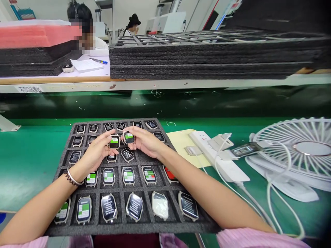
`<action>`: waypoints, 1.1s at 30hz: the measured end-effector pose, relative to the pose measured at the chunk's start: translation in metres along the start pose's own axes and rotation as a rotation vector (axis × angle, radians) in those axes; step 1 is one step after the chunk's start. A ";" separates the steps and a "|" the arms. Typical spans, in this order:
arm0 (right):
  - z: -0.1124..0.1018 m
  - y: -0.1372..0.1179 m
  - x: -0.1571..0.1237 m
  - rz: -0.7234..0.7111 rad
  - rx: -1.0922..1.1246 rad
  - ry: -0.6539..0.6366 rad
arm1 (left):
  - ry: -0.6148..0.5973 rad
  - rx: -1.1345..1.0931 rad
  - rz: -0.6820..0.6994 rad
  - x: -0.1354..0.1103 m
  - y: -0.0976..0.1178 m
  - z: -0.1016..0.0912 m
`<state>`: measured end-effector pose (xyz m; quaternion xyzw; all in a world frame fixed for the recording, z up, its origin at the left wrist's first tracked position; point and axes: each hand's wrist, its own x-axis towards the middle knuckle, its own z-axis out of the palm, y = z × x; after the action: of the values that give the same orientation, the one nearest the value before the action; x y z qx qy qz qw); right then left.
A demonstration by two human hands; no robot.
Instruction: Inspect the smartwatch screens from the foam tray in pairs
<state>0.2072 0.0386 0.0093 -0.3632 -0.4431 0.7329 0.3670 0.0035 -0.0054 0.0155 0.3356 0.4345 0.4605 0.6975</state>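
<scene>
Through the head camera I had both hands over the foam tray (124,229), toward its far half, each closed on one watch. Left hand (97,151): thumb and fingers around the left watch (114,141), long axis close to upright. Right hand (146,140): fingers around the right watch (129,137), top end leaning slightly left. Both screens showed green and white. The two watches sat side by side with a narrow gap, not touching as far as I could tell.

Nearest clear reference: a dark-screened watch (127,155) in a tray pocket, on the near side of the right watch, skewed with its top to the left. The right hand was the nearer. Tray lay on the green worktop (31,151).
</scene>
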 end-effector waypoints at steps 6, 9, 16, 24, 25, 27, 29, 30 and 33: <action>-0.003 -0.005 -0.005 -0.064 -0.091 -0.010 | 0.003 -0.108 -0.056 -0.002 0.002 0.002; -0.005 -0.004 -0.005 -0.082 -0.130 0.001 | 0.001 -0.091 -0.046 -0.003 0.002 0.003; -0.004 -0.002 -0.004 -0.088 -0.171 -0.036 | -0.024 0.002 0.048 -0.004 0.000 0.002; -0.002 -0.003 -0.007 -0.137 -0.159 -0.062 | -0.008 0.048 0.112 -0.006 -0.001 0.002; -0.003 -0.003 -0.007 -0.139 -0.157 -0.071 | -0.002 0.054 0.118 -0.006 -0.001 0.001; -0.003 -0.002 -0.007 -0.137 -0.157 -0.092 | 0.008 0.056 0.125 -0.006 -0.002 0.000; -0.004 -0.002 -0.007 -0.130 -0.157 -0.109 | 0.014 0.048 0.132 -0.006 -0.002 -0.001; -0.004 -0.002 -0.007 -0.126 -0.154 -0.117 | 0.014 0.045 0.134 -0.006 -0.002 -0.002; -0.005 -0.002 -0.007 -0.102 -0.130 -0.136 | 0.009 0.038 0.134 -0.006 -0.001 -0.002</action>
<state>0.2150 0.0347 0.0109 -0.3124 -0.5317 0.7058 0.3486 0.0006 -0.0107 0.0155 0.3751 0.4229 0.4991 0.6568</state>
